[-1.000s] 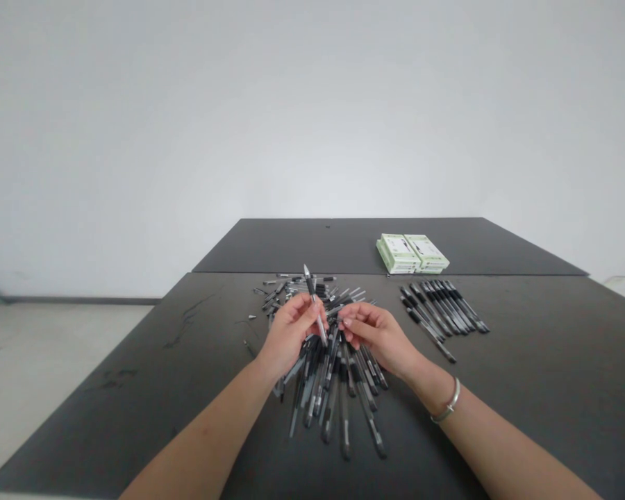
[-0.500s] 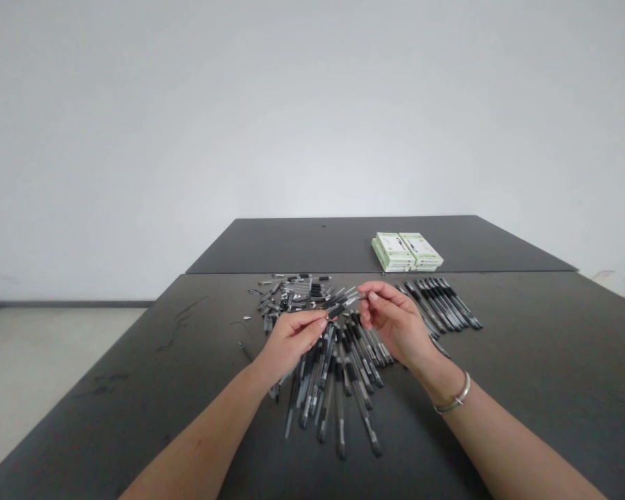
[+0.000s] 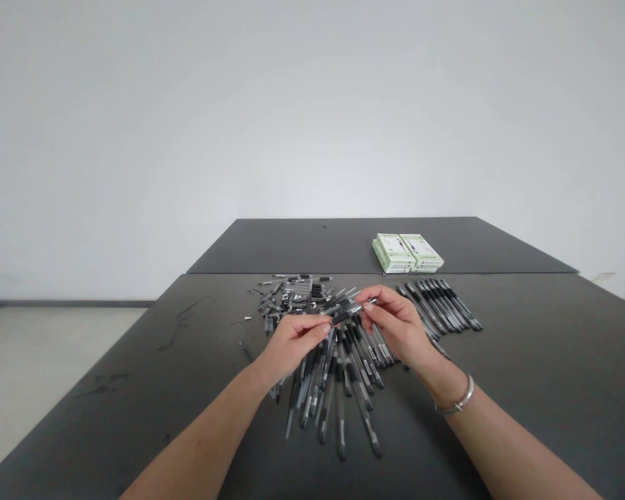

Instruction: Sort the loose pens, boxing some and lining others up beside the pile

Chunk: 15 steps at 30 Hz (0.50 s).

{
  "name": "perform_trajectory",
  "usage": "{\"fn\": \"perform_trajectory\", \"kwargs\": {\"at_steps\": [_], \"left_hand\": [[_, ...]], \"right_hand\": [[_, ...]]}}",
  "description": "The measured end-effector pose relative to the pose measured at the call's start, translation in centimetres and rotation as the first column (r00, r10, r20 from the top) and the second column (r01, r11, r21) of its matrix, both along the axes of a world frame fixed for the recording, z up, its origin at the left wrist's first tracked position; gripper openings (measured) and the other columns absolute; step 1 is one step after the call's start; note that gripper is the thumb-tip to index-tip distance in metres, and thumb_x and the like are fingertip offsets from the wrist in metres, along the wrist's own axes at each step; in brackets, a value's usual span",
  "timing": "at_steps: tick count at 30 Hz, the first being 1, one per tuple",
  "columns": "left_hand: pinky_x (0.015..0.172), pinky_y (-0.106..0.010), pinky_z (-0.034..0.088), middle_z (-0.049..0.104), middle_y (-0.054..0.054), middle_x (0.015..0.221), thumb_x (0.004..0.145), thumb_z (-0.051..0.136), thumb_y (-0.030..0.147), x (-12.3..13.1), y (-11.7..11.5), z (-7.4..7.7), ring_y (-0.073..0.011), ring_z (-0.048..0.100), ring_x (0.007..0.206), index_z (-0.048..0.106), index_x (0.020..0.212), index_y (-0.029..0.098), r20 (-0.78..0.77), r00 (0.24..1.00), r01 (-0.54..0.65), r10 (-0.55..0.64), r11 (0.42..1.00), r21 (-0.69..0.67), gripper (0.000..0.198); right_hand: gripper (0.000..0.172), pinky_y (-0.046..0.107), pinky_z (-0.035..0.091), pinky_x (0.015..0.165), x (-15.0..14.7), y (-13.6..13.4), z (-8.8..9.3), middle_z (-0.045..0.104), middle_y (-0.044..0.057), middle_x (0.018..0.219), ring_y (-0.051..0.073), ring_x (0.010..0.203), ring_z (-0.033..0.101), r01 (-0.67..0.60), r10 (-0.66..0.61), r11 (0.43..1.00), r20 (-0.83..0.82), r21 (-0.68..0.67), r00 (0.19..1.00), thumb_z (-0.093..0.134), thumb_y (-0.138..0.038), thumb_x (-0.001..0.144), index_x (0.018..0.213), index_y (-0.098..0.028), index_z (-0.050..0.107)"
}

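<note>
Held pen [image 3: 355, 310] between the hands: barrel partly masked by the fingers [image 3: 367, 306] of the right hand [image 3: 398, 326], its markings too small to read. Pen heap [image 3: 317, 375] at 6 o'clock from the hands: lower layers hidden beneath upper pens and the left hand [image 3: 294, 340]. Both forearms: cut off by the bottom edge. Green-and-white boxes [image 3: 407, 253] at 1 o'clock: print too small to read. Small fragments on the tabletop [image 3: 247, 318] at 9 o'clock: too small to identify.
</note>
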<state>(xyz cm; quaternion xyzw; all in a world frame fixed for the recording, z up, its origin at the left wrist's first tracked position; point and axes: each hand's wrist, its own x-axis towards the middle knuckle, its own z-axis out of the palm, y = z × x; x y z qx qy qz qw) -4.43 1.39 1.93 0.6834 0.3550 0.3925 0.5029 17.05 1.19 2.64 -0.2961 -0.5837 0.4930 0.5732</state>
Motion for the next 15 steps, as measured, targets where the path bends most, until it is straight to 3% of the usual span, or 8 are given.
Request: {"fn": "perform_trajectory", "kwargs": {"at_steps": [6, 15], "left_hand": [[0.066, -0.026, 0.044, 0.071, -0.005, 0.077, 0.087, 0.059, 0.035, 0.2, 0.1, 0.1, -0.0163, 0.058, 0.069, 0.078, 0.093, 0.014, -0.021, 1.000, 0.003, -0.002, 0.998, 0.070, 0.029], [0.075, -0.029, 0.048, 0.074, -0.007, 0.083, 0.089, 0.057, 0.033, 0.2, 0.2, 0.0, -0.0199, 0.065, 0.078, 0.077, 0.094, 0.014, -0.052, 0.999, 0.012, -0.006, 0.995, 0.103, 0.028]], "right_hand": [[0.013, 0.023, 0.038, 0.050, -0.3, -0.3, 0.7, 0.057, -0.002, 0.071, 0.008, 0.053, 0.047, 0.047, -0.049, 0.999, 0.126, 0.012, 0.991, 0.068, -0.030, 0.084, 0.091, -0.020, 0.066], [0.018, 0.023, 0.039, 0.050, -0.5, -0.6, 1.2, 0.059, -0.001, 0.071, 0.009, 0.054, 0.049, 0.043, -0.047, 0.999, 0.196, 0.027, 0.979, 0.070, -0.033, 0.082, 0.091, -0.019, 0.064]]}}
